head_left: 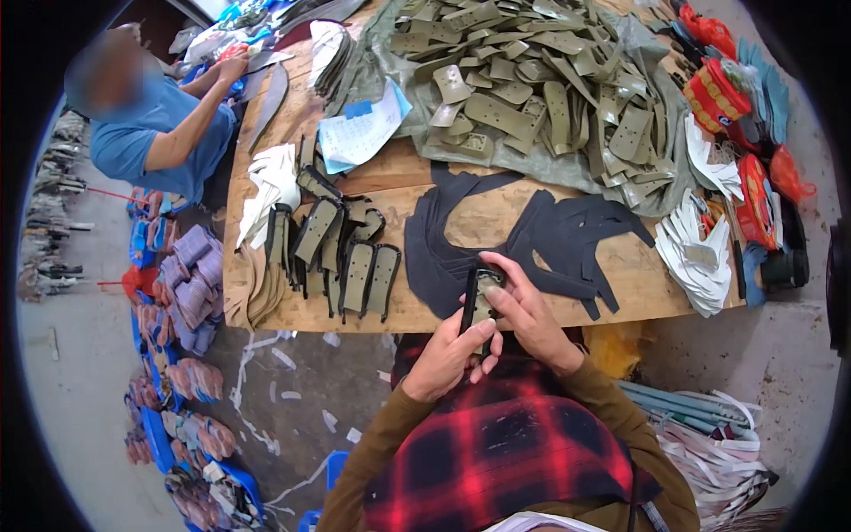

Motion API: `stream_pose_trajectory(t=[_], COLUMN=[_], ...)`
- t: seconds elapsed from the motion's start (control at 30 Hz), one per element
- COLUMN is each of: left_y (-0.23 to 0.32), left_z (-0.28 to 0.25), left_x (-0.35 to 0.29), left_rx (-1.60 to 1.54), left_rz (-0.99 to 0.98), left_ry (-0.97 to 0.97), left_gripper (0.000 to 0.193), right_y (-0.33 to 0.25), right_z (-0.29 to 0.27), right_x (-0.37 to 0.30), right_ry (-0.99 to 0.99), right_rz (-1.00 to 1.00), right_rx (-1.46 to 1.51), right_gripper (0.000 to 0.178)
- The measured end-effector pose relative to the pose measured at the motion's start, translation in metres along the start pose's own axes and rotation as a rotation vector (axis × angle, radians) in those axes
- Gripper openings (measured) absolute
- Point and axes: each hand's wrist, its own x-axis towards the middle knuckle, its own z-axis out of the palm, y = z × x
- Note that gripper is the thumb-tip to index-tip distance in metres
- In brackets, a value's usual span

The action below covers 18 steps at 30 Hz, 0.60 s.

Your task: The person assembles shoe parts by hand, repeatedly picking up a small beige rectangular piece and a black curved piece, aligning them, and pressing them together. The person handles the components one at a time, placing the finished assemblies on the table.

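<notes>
Both my hands hold one olive curved plate with black edging [481, 306] at the table's front edge. My left hand [448, 362] grips its lower end, thumb pressed on the face. With its fingers closed round the upper end, my right hand [529, 317] rests its thumb near the top. Just beyond lie flat black cut pieces [443, 230], fanned and overlapping. Left of them stands a cluster of similar black-edged olive plates [358, 277]. A large heap of bare olive plates [554, 97], many with small holes, lies on a greenish plastic sheet [381, 106] at the back.
White cut pieces lie left [270, 191] and right [696, 253], with tan pieces [257, 288] at the left corner. A written paper sheet [363, 133] is behind. A person in blue [164, 142] works at far left. Bundled parts [191, 275] crowd the floor; strips [709, 470] hang at right.
</notes>
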Motion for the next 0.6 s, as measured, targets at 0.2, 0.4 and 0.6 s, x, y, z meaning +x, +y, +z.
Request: stream_pose_trajectory(t=[0.2, 0.4, 0.6], left_y=[0.011, 0.123, 0.078], left_z=[-0.024, -0.121, -0.086], left_x=[-0.010, -0.025, -0.024], left_rx=[0.221, 1.605, 1.152], left_rz=[0.164, 0.887, 0.863], left_ry=[0.265, 1.034, 0.820], left_gripper=[0.022, 0.061, 0.031], right_y=[0.007, -0.012, 0.009], right_z=[-0.003, -0.047, -0.023], right_x=[0.001, 0.000, 0.013], right_ry=[-0.022, 0.236, 0.056], right_rz=[-0.042, -0.178, -0.578], right_rx=[0.010, -0.716, -1.210], right_gripper=[0.065, 0.023, 0.022])
